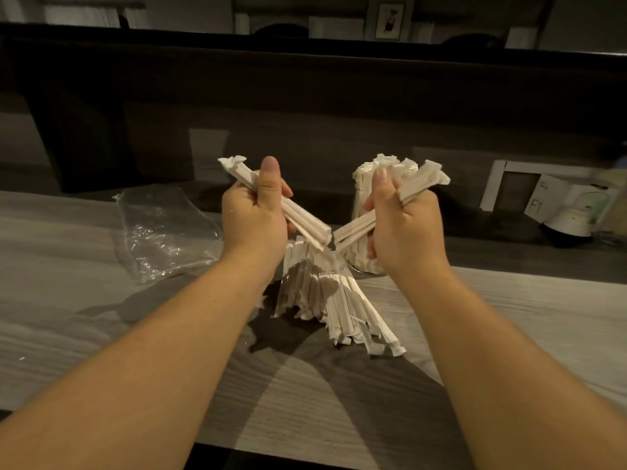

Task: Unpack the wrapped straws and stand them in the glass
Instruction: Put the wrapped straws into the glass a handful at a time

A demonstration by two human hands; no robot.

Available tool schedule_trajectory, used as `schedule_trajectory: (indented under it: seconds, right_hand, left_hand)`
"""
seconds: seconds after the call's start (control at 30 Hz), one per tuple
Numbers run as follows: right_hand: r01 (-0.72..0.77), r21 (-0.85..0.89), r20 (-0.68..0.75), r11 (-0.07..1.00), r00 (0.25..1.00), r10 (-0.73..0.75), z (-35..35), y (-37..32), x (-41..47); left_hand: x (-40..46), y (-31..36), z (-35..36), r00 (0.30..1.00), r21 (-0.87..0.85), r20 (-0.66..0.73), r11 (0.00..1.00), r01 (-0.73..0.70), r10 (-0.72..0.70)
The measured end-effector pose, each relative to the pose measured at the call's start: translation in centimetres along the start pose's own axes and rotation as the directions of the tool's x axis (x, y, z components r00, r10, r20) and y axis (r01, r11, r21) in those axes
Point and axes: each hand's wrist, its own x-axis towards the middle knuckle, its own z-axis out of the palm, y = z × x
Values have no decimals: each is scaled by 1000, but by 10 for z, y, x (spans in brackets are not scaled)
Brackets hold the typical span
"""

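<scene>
My left hand (252,215) is closed around a small bundle of white paper-wrapped straws (298,215) that slants down to the right. A second bundle of wrapped straws (419,186), slanting down to the left, is gripped in my right hand (403,222). The two bundles' lower ends almost meet in the air above the table. Behind my right hand stands a glass (361,262) packed with upright wrapped straws (383,167), partly hidden by the hand. A loose pile of wrapped straws (325,296) lies fanned out on the table under my hands.
An empty clear plastic bag (163,232) lies crumpled on the pale wood-grain table (101,317) at the left. A white box and a small white round object (566,222) sit at the far right. A dark raised ledge (305,79) runs behind the table.
</scene>
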Motion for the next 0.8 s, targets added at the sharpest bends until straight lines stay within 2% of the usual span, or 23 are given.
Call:
schedule_trajectory:
  seconds: [0.37, 0.5, 0.8]
  right_hand:
    - [6, 207, -297, 978, 953, 57, -19, -8, 6]
    - [21, 227, -354, 974, 933, 62, -21, -10, 7]
    - [14, 281, -411, 960, 906, 107, -24, -10, 9]
  left_hand:
    - [6, 3, 3, 998, -176, -23, 982, -62, 59]
    - [6, 6, 3, 999, -229, -22, 972, -54, 50]
    - [6, 9, 8, 997, -371, 38, 926, 72, -63]
